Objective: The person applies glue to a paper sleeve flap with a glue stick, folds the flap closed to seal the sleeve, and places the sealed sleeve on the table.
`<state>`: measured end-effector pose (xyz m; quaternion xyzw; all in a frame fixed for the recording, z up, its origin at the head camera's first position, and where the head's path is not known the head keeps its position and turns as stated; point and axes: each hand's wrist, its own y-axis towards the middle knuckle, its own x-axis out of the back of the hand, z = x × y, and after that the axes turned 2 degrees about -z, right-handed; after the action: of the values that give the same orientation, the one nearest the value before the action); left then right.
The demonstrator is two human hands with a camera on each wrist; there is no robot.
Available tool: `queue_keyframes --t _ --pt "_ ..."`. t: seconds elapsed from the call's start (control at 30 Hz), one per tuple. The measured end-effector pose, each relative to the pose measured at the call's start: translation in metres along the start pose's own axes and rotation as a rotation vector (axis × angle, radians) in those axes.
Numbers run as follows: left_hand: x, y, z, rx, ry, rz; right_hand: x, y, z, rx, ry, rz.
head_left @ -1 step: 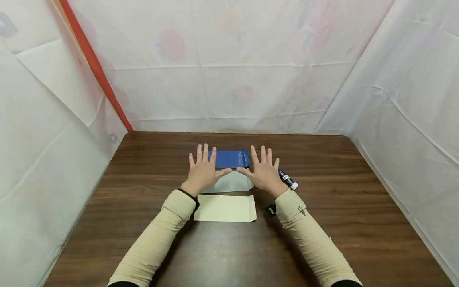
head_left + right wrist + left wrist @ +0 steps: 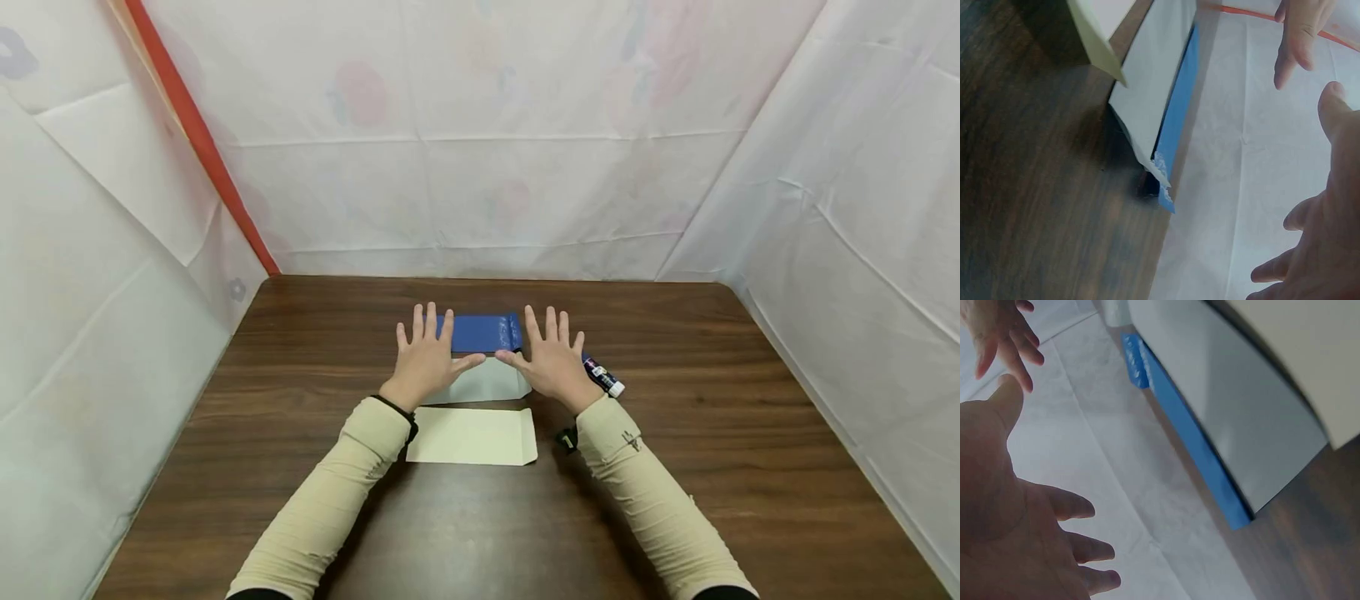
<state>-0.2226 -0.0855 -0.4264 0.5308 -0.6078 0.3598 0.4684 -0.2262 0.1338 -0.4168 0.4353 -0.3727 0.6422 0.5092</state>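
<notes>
My left hand (image 2: 424, 360) and right hand (image 2: 555, 363) are held out with fingers spread and thumbs pointing at each other, nothing in either. Below them three paper envelopes lie in a row: a blue envelope (image 2: 480, 333) at the back, a pale grey-green envelope (image 2: 487, 382) in the middle and a cream envelope (image 2: 468, 435) nearest me. Whitish smears mark the blue one's right end flap (image 2: 1166, 199). Both hands overlap the middle envelope in the head view. A dark glue stick (image 2: 602, 375) with a white end lies beside my right hand, partly hidden by it.
The brown wooden table (image 2: 315, 367) is bordered by pale hanging sheets (image 2: 480, 192) at the back and both sides. A red strip (image 2: 202, 146) runs down the back left corner. Dark bands sit at both wrists.
</notes>
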Motion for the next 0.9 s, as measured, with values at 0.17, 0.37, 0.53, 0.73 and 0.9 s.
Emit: queue_keyframes --t 0.17,0.37,0.53,0.73,0.9 --pt "0.0014 0.0006 -0.0016 -0.003 -0.006 -0.020 0.0019 0.0016 -0.0024 0.020 0.009 -0.035" --pt "0.0030 0.0029 -0.0040 -0.011 -0.005 -0.020 0.0028 0.0037 -0.0053 0.028 0.007 -0.056" --pt "0.0021 0.0059 -0.0050 -0.012 -0.007 -0.015 0.0028 0.0056 -0.0054 0.030 0.002 -0.052" --pt "0.0037 0.0090 -0.0060 -0.022 0.004 -0.021 0.0048 0.0063 -0.0042 0.040 0.003 -0.062" --pt "0.0040 0.0099 -0.0060 -0.023 0.009 -0.019 0.0053 0.0060 -0.0065 0.035 0.006 -0.063"
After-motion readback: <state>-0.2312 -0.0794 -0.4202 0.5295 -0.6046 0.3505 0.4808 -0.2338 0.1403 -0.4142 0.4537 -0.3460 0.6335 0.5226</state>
